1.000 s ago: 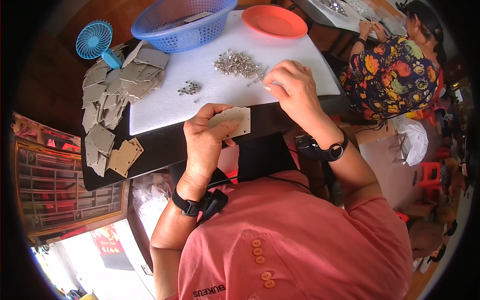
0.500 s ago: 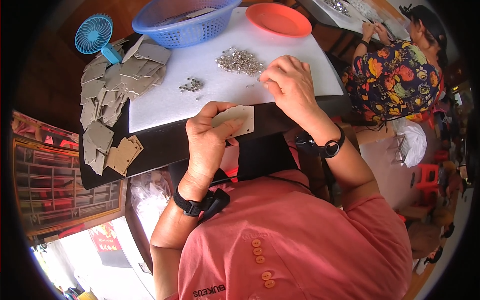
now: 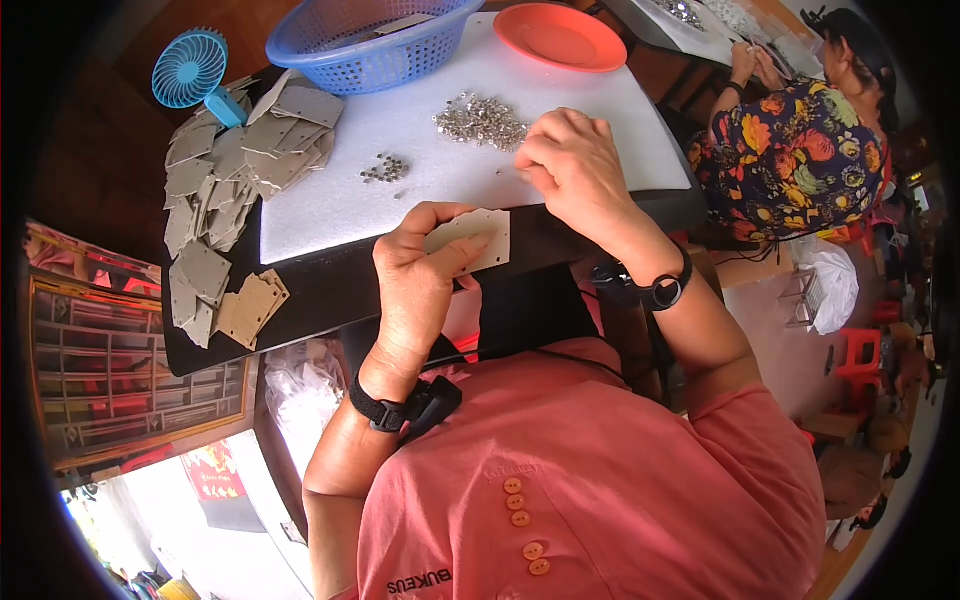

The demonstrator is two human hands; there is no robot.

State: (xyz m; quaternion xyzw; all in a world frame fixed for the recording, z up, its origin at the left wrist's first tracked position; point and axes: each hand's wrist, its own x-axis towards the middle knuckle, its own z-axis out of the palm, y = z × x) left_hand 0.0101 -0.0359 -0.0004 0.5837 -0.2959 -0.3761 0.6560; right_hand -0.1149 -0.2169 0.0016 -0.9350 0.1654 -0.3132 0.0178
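My left hand (image 3: 415,265) grips a small beige card (image 3: 492,238) with holes along its edge, thumb on top, above the table's near edge. My right hand (image 3: 575,165) is closed, thumb and fingers pinched together, beside a pile of small shiny metal pieces (image 3: 480,121). What its fingertips hold, if anything, is too small to make out. A tiny metal bit (image 3: 498,172) lies on the white sheet (image 3: 330,215) just left of those fingertips. A smaller group of darker metal pieces (image 3: 385,169) lies farther left.
Grey-beige cards (image 3: 240,165) are heaped at the left, with browner cards (image 3: 255,308) at the table's corner. A blue fan (image 3: 190,70) stands by them. Behind are a blue basket (image 3: 375,70) and a red plate (image 3: 560,38). Another person (image 3: 790,150) works at the right.
My right hand has shifted very slightly left, its fingers drawn closer together. One of the loose bits near its fingertips no longer shows. The left hand still holds the card.
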